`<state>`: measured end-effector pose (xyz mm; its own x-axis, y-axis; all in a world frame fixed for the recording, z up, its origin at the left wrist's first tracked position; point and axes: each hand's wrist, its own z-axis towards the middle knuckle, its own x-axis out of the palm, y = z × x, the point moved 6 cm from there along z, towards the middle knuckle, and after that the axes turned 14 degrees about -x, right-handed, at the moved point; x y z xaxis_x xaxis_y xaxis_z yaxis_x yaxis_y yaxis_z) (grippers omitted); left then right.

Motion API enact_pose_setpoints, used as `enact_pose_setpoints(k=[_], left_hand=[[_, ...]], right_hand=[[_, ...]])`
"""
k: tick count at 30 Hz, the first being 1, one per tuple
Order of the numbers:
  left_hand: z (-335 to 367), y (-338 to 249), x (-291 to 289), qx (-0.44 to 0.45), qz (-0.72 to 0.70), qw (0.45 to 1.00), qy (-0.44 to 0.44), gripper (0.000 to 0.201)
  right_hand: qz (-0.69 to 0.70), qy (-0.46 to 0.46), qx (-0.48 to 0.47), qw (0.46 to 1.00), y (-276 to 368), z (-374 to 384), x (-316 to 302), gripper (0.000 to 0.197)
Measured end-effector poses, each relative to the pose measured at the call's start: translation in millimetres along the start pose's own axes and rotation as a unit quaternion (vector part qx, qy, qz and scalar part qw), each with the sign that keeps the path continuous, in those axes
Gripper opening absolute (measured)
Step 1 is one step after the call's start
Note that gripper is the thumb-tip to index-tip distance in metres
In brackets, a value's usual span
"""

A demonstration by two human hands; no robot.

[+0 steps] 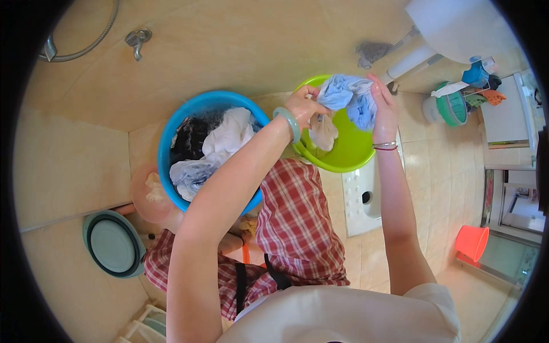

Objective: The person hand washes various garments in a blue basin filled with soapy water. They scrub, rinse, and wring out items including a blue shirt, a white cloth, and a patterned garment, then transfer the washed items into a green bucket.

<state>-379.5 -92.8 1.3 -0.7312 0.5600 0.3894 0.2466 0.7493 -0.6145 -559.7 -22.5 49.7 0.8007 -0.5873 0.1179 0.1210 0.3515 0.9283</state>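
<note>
A light-blue and white wet cloth (346, 94) is stretched between my two hands over the lime-green basin (350, 163). At its left end, my left hand (303, 107) is closed around the fabric. My right hand (385, 111) holds the bunched right end, its fingers fairly straight against it. Below my left hand a cream-coloured piece of cloth (323, 132) hangs in the basin; I cannot tell whether it joins the blue cloth. To the left, a blue basin (164, 150) holds white clothes (229, 134), dark clothes (190, 139) and sudsy water.
A white squat toilet (355, 214) lies in the floor to the right. A pink basin (143, 197) sits partly under the blue one. A collapsible grey-green basin (113, 246) leans at the left wall. A tap (138, 40) juts from the wall; a red bucket (472, 242) stands far right.
</note>
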Motion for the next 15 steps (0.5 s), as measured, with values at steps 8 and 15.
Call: enact_pose_setpoints(k=[8,15], left_hand=[[-44,1,-91,0.06,0.03,0.998,0.018,0.059],[-113,64,-232,0.026,0.012,0.978,-0.207,0.035]], right_hand=[[-0.14,0.075,0.02,0.987,-73,-30,23,0.024],[-0.249,0.303,-0.007,0.92,-67,-37,137,0.026]])
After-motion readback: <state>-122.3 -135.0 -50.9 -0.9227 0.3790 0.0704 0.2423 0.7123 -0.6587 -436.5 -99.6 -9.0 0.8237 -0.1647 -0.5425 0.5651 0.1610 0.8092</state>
